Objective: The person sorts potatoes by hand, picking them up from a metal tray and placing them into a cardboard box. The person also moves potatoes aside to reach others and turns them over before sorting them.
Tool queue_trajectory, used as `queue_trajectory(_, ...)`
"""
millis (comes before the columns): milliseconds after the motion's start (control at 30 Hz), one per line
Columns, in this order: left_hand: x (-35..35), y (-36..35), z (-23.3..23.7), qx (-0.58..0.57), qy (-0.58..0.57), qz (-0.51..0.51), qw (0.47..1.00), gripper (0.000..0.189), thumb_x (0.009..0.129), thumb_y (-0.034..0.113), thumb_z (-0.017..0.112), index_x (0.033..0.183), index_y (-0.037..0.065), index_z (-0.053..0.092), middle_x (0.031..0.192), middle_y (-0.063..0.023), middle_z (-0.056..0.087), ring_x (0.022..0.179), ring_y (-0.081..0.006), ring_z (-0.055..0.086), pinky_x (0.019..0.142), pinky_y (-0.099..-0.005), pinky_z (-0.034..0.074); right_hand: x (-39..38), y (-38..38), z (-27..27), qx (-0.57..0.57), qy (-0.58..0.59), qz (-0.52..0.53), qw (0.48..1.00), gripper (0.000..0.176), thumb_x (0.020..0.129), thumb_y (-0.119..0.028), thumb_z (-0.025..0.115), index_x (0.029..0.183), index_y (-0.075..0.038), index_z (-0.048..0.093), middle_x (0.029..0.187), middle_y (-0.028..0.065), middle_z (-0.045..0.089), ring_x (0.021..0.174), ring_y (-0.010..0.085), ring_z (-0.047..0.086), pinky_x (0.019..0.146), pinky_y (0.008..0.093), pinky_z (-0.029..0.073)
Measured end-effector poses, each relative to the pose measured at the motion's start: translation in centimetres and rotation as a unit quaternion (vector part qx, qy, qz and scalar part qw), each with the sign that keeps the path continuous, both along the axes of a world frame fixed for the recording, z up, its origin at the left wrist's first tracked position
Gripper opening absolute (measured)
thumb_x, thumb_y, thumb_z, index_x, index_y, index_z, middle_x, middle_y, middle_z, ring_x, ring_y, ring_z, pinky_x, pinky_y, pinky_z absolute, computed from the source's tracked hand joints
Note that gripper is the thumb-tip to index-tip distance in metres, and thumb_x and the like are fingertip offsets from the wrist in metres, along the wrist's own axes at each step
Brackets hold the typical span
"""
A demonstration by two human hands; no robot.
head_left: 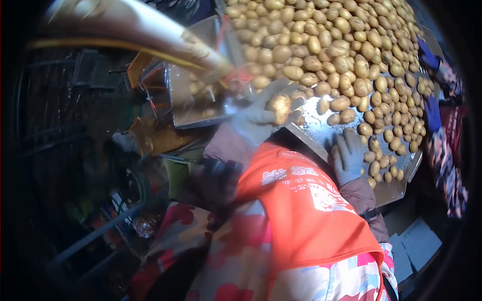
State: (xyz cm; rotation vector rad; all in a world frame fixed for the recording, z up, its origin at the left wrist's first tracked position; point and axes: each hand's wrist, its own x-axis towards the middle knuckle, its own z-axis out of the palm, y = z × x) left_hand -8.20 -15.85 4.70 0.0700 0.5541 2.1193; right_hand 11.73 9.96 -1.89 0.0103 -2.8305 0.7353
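Observation:
My left hand (pixel 258 115), in a grey glove, is closed around a potato (pixel 279 109) at the near left edge of the metal sorting table (pixel 321 131). My right hand (pixel 349 155), gloved in grey too, rests at the table's near edge with its fingers stretched forward and nothing seen in them. Beside its fingertips lie several smaller potatoes (pixel 374 156). A large heap of potatoes (pixel 326 45) covers the far part of the table.
Left of the table stands a metal bin (pixel 198 123) with some potatoes inside. A blurred white and brown object (pixel 135 30) crosses the upper left. At the right, another person's purple-gloved hands (pixel 432 113) reach the table. Grey cardboard (pixel 414 246) lies lower right.

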Motion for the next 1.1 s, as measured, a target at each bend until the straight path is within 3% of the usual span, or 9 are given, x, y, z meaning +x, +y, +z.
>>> queue_trajectory(133, 0.1, -1.6, 0.4, -0.158, 0.166, 0.01, 0.973, 0.09, 0.074, 0.001, 0.075, 0.154, 0.006, 0.032, 0.144, -0.0143, 0.046, 0.132, -0.027, 0.049, 0.108, -0.0379, 0.045, -1.5, -1.8, -1.8, -0.01, -0.033, 0.079, 0.996, 0.028, 0.084, -0.013, 0.062, 0.11, -0.003, 0.063, 0.116, 0.0188, 0.06, 0.106, 0.0416, 0.055, 0.091, 0.0509, 0.044)
queue_trajectory(233, 0.3, -2.6, 2.1, -0.302, 0.226, 0.026, 0.926, 0.078, 0.076, -0.004, 0.074, 0.147, 0.007, 0.043, 0.131, -0.0066, 0.053, 0.116, -0.0159, 0.055, 0.095, -0.0277, 0.05, -1.0, -1.8, -2.5, 0.0, -0.024, 0.078, 0.997, 0.03, 0.088, -0.014, 0.059, 0.115, -0.001, 0.062, 0.122, 0.0222, 0.058, 0.11, 0.0441, 0.054, 0.097, 0.0527, 0.042)
queue_trajectory(467, 0.7, -7.1, 2.3, -0.356, 0.174, 0.137, 0.908, 0.065, 0.076, -0.006, 0.08, 0.134, 0.007, 0.055, 0.122, -0.0058, 0.061, 0.11, -0.0137, 0.059, 0.094, -0.0286, 0.053, -0.6, -2.3, -2.8, 0.008, -0.059, 0.074, 0.995, 0.032, 0.093, -0.016, 0.055, 0.12, -0.001, 0.062, 0.129, 0.0237, 0.056, 0.119, 0.0442, 0.052, 0.103, 0.0514, 0.04)
queue_trajectory(567, 0.5, -9.1, -0.8, -0.32, 0.296, 0.212, 0.875, 0.056, 0.083, 0.009, 0.075, 0.135, 0.005, 0.054, 0.124, -0.01, 0.062, 0.109, -0.0157, 0.061, 0.094, -0.0293, 0.052, -0.1, -2.8, -2.6, 0.006, -0.06, 0.048, 0.997, 0.035, 0.093, -0.02, 0.054, 0.121, -0.002, 0.064, 0.132, 0.0227, 0.058, 0.122, 0.0426, 0.053, 0.107, 0.0509, 0.039)
queue_trajectory(733, -0.9, -13.2, -0.7, -0.233, 0.224, 0.068, 0.944, 0.053, 0.091, 0.03, 0.069, 0.136, 0.005, 0.054, 0.124, -0.0157, 0.064, 0.108, -0.0181, 0.064, 0.083, -0.0271, 0.056, -0.9, -4.0, -0.6, 0.038, -0.105, 0.036, 0.993, 0.035, 0.093, -0.017, 0.053, 0.121, 0.0, 0.064, 0.131, 0.0242, 0.059, 0.12, 0.043, 0.055, 0.107, 0.0505, 0.04)
queue_trajectory(900, -1.2, -14.0, 0.3, -0.133, 0.068, 0.097, 0.984, 0.054, 0.093, 0.032, 0.066, 0.14, 0.01, 0.049, 0.114, -0.0141, 0.066, 0.088, -0.0212, 0.069, 0.062, -0.0304, 0.06, -0.3, -3.7, -2.2, 0.047, -0.108, 0.035, 0.992, 0.03, 0.096, -0.014, 0.047, 0.119, 0.002, 0.059, 0.13, 0.0266, 0.054, 0.127, 0.0448, 0.047, 0.11, 0.0508, 0.035)
queue_trajectory(967, -0.6, -14.2, 2.5, -0.114, -0.078, 0.184, 0.973, 0.05, 0.093, 0.029, 0.066, 0.137, 0.01, 0.053, 0.113, -0.0149, 0.067, 0.097, -0.0245, 0.068, 0.067, -0.0337, 0.061, -0.2, -2.7, -3.1, 0.07, -0.119, 0.052, 0.989, 0.033, 0.097, -0.017, 0.049, 0.12, 0.002, 0.062, 0.13, 0.0257, 0.058, 0.122, 0.0443, 0.053, 0.107, 0.0508, 0.039)
queue_trajectory(1033, -1.8, -16.6, -0.5, -0.08, -0.227, 0.221, 0.945, 0.041, 0.093, 0.027, 0.065, 0.13, 0.009, 0.058, 0.114, -0.0141, 0.067, 0.103, -0.0273, 0.066, 0.072, -0.0375, 0.061, 0.0, -1.8, -4.7, 0.082, -0.079, 0.079, 0.99, 0.034, 0.097, -0.02, 0.05, 0.121, 0.002, 0.064, 0.129, 0.0255, 0.06, 0.12, 0.0442, 0.056, 0.105, 0.0512, 0.042)
queue_trajectory(1100, -4.0, -19.3, -2.3, -0.094, -0.389, 0.294, 0.868, 0.025, 0.094, 0.023, 0.061, 0.114, 0.009, 0.065, 0.109, -0.0131, 0.068, 0.102, -0.029, 0.065, 0.075, -0.0402, 0.06, 0.7, -0.9, -6.7, 0.08, -0.039, 0.09, 0.992, 0.035, 0.098, -0.02, 0.05, 0.12, 0.002, 0.064, 0.128, 0.0261, 0.06, 0.119, 0.0444, 0.056, 0.104, 0.0519, 0.042)
